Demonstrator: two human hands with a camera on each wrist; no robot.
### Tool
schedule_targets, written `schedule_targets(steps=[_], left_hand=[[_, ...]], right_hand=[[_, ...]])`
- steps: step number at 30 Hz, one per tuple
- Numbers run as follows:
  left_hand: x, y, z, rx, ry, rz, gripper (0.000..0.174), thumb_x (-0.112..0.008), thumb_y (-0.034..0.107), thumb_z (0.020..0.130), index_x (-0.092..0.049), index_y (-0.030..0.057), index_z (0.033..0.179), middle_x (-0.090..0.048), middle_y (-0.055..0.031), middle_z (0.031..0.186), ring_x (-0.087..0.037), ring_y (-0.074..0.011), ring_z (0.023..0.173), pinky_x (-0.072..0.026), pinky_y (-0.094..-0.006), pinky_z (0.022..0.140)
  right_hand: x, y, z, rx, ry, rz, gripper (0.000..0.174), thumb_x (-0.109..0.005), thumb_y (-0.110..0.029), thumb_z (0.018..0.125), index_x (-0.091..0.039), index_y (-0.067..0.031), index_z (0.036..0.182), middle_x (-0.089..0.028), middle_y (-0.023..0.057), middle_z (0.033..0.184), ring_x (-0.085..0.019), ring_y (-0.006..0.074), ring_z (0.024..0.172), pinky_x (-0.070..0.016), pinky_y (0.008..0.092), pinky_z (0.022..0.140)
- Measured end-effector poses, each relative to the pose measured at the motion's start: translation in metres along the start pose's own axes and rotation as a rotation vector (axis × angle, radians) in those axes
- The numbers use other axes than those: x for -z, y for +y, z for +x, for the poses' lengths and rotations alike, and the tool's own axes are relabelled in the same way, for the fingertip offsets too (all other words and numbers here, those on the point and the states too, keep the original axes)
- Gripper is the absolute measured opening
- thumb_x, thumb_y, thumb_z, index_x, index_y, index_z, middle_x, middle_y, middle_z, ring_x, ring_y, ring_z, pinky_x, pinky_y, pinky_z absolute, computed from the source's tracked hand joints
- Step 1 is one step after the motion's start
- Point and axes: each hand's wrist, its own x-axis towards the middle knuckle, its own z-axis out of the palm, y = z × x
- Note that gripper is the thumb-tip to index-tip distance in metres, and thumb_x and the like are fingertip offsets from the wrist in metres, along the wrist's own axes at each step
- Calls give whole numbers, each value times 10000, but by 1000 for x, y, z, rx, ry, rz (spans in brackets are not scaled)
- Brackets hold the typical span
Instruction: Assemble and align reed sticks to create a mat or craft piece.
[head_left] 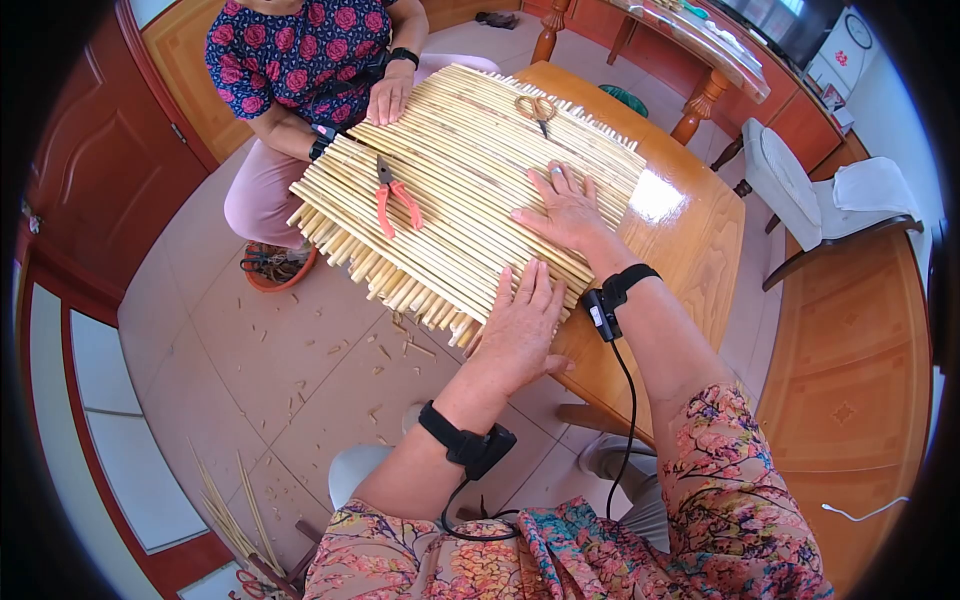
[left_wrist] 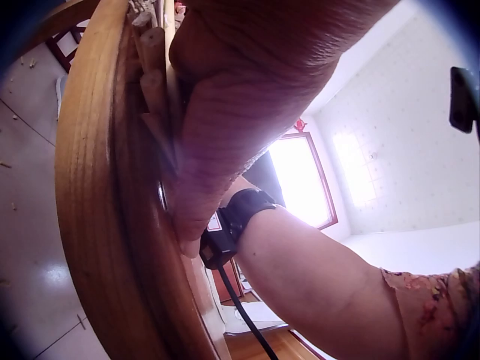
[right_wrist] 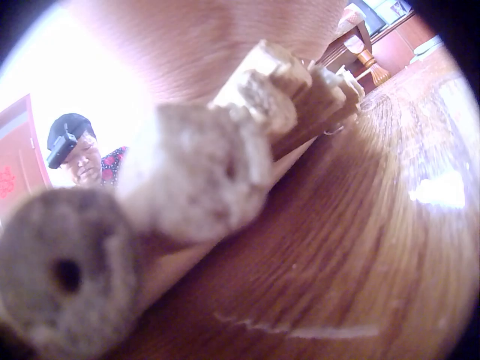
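A mat of pale stalks, crossed in layers with their ends jutting out, lies on the wooden table. My left hand rests on its near edge, fingers straight; in the left wrist view the thumb hangs beside the table's rounded edge. Spread flat on the mat's right part is my right hand, with a ring on one finger. Cut stalk ends fill the right wrist view close up. Red-handled pliers lie on the mat's left part, and scissors near its far edge.
Across the mat sits another person, one hand on its far left edge. Beside them on the floor stands an orange bowl. Stalk offcuts litter the tiles. The table extends to the right, near a cushioned chair.
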Motion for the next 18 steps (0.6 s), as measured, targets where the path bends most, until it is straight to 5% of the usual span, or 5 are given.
schedule_targets(steps=[18], left_hand=[[1,0,0,1,-6,-17,981,-689,539,609,-311,-6,1333,-251,-250,1395,-162,-331,1341,-103,-479,1085]], right_hand=[[1,-1,0,-3,-7,9,843,-334,-722,763,-245,-181,1404,-161,145,1463,-70,259,1372,-17,481,1088]])
